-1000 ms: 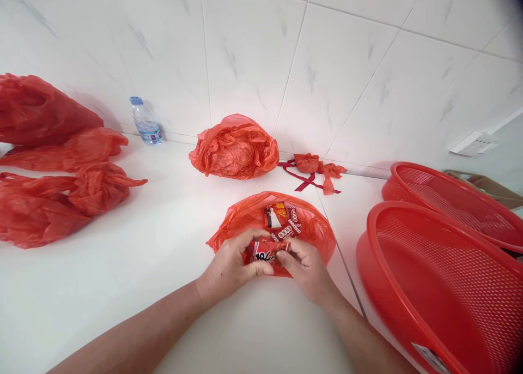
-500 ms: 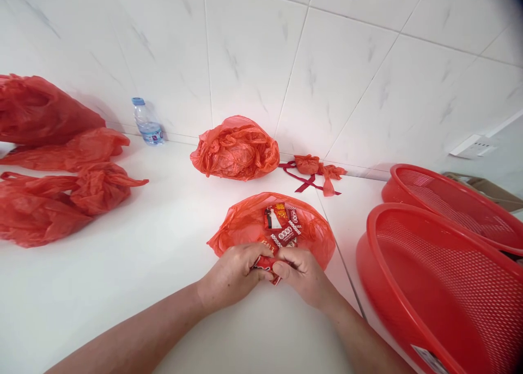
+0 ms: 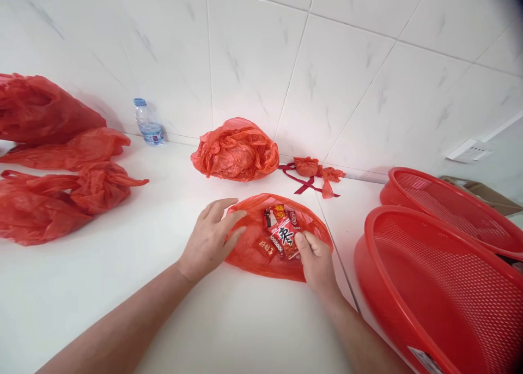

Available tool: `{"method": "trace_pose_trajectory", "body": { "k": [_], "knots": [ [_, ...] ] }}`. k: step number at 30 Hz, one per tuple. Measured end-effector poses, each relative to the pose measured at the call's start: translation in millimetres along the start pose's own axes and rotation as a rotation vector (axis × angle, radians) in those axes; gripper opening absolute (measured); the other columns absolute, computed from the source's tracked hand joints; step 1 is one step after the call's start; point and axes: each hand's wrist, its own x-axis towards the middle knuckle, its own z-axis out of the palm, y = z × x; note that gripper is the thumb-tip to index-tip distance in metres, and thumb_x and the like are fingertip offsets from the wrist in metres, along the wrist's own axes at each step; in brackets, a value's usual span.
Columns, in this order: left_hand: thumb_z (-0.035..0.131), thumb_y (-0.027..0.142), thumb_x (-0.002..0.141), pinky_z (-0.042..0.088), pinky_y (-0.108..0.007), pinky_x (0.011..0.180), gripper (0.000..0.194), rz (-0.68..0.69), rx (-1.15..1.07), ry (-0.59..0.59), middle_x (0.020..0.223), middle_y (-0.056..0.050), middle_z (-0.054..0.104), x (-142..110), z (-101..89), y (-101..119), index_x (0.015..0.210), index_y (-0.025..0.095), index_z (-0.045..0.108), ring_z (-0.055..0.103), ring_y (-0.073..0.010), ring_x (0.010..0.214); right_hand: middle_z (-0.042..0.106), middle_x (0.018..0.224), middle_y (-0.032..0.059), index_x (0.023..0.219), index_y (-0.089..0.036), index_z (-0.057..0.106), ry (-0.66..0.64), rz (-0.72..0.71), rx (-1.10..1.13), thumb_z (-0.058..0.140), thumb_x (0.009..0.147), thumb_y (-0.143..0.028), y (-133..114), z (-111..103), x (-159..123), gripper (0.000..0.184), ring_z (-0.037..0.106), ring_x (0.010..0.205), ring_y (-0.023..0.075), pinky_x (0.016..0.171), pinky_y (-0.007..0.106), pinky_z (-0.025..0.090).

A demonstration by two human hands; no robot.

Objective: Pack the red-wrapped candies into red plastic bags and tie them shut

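A round red mesh sheet [image 3: 253,254] lies flat on the white counter [image 3: 143,265], with several small red candy packets [image 3: 278,227] piled on it. My left hand [image 3: 210,237] rests on the sheet's left edge, fingers stretched out and apart. My right hand [image 3: 314,257] sits at the sheet's right side, its thumb and fingers pinched on a red packet with a white character [image 3: 286,236].
Two red mesh baskets [image 3: 441,287] stand at the right. A crumpled red plastic bag [image 3: 236,150] and small tied red pouches with ribbon [image 3: 312,169] lie by the tiled wall. More red bags [image 3: 53,167] and a water bottle [image 3: 147,123] are at the left.
Both hands were closed together on a red packet at the sheet's near edge. Now the left hand has let go and spread onto the sheet, and the right hand has carried the packet onto the pile.
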Motion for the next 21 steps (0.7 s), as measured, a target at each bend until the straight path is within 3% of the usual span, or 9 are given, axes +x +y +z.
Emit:
{"method": "trace_pose_trajectory", "body": {
  "k": [7, 16, 21],
  "knots": [
    [0.041, 0.023, 0.088, 0.046, -0.04, 0.093, 0.032, -0.135, -0.045, -0.177, 0.127, -0.008, 0.05, -3, 10.0, -9, 0.116, 0.023, 0.057, 0.053, -0.0235, 0.109, 0.037, 0.056, -0.002, 0.059, -0.021, 0.035, 0.06, 0.025, -0.024, 0.044, 0.086, -0.054, 1, 0, 1, 0.043, 0.034, 0.053, 0.0128, 0.048, 0.027, 0.029],
    [0.036, 0.016, 0.088, 0.044, -0.032, 0.097, 0.042, -0.161, -0.179, -0.086, 0.124, -0.005, 0.052, -4, 10.0, 1, 0.127, 0.025, 0.049, 0.053, -0.0178, 0.111, 0.034, 0.057, -0.0031, 0.06, -0.021, 0.033, -0.078, 0.019, -0.08, 0.047, 0.085, -0.049, 2, 5, -1, 0.041, 0.032, 0.055, 0.011, 0.049, 0.024, 0.027],
    [0.034, 0.017, 0.089, 0.048, -0.033, 0.092, 0.043, -0.164, -0.171, -0.084, 0.125, -0.006, 0.051, -4, 11.0, 2, 0.13, 0.025, 0.046, 0.056, -0.0186, 0.108, 0.035, 0.056, -0.0033, 0.059, -0.02, 0.035, -0.135, 0.035, -0.086, 0.046, 0.086, -0.048, -2, 11, -5, 0.04, 0.034, 0.054, 0.0108, 0.049, 0.024, 0.028]
  ]
}}
